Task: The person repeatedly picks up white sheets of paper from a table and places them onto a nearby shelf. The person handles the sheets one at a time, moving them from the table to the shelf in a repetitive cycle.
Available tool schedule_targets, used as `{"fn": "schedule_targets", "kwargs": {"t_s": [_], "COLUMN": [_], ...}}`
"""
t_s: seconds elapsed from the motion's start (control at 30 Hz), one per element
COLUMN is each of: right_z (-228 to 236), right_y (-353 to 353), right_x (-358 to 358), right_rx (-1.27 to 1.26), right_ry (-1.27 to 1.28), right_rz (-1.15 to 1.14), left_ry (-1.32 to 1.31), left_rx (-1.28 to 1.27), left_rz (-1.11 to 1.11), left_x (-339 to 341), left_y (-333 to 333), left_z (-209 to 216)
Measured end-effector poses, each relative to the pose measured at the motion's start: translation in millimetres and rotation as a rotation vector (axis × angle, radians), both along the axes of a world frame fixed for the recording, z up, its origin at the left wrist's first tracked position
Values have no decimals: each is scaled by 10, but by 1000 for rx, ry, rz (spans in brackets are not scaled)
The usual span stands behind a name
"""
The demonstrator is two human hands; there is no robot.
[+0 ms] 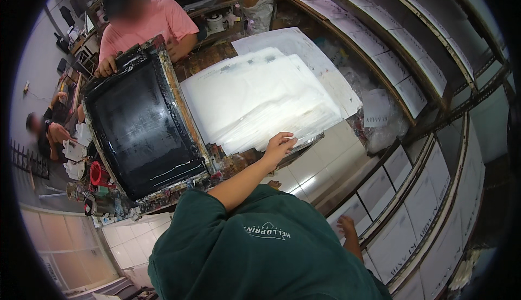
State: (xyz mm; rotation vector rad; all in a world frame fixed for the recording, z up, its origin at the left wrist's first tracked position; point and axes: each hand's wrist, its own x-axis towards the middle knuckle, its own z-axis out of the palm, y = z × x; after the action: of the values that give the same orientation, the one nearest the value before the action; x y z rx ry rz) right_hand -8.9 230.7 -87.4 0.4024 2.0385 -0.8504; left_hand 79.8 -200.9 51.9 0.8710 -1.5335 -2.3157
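Observation:
My left hand (pixel 280 147) is at the near edge of a stack of thin white sheets (pixel 255 96), its fingers loosely stretched and apart. It seems to rest on or just over the stack's edge; contact is hard to tell. Down at my right side, my right hand (pixel 348 227) is beside a rack where white printed sheets (pixel 374 191) lie. Its fingers look slightly bent and apart, with nothing visible in them. Left of the stack is a screen-printing frame (pixel 144 123) with a black, wet-looking surface. A co-worker in pink holds its far edge with one hand (pixel 106 66).
Shelving racks (pixel 380 39) loaded with white printed sheets curve along my right side. Clear plastic wrapping (pixel 388 129) bulges beside the table's right end. A red container (pixel 99 174) and several tins crowd the left edge. Another person (pixel 54 131) sits far left.

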Motion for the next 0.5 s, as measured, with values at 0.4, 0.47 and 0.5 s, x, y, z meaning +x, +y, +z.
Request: {"fn": "schedule_targets", "kwargs": {"t_s": [0.4, 0.47, 0.5], "right_z": [-58, -17, -52], "right_y": [40, 36, 62], "right_x": [-123, -92, -96], "right_rx": [27, 31, 41], "right_ry": [31, 22, 23], "right_rz": [56, 56, 52], "left_ry": [133, 197, 256], "left_rx": [275, 391, 442], "left_rz": [293, 388, 434], "left_x": [-68, -49, -42], "left_y": [-184, -212, -240], "left_z": [-275, -315, -350]}}
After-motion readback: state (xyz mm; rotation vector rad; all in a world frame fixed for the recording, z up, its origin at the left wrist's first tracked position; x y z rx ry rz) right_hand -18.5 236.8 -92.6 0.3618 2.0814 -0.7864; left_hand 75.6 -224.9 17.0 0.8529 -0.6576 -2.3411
